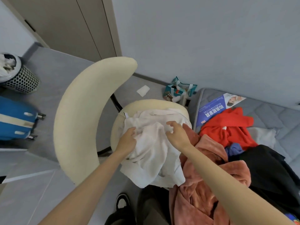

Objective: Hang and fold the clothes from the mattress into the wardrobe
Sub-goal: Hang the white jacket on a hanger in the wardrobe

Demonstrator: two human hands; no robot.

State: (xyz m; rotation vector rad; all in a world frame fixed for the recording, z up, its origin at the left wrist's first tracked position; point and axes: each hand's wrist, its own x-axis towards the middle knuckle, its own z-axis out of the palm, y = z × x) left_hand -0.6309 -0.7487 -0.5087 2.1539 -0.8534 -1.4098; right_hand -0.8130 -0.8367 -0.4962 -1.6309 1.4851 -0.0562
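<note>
A white garment (151,153) lies crumpled over the seat of a cream chair (84,114). My left hand (127,141) grips a fold on its left side. My right hand (177,134) hovers over the garment's right part with fingers spread and curled, holding nothing. To the right, on the grey mattress (276,117), lie a fuzzy pink robe (203,184), a red garment (227,127), a small blue piece (233,150) and a black garment (272,172). The beige wardrobe (73,25) stands shut at the top left.
A blue suitcase (14,119) and a perforated bin (17,75) stand at the left. A teal bag (178,90) and a white paper (142,90) lie on the floor by the wall. A blue printed sheet (215,108) rests on the mattress.
</note>
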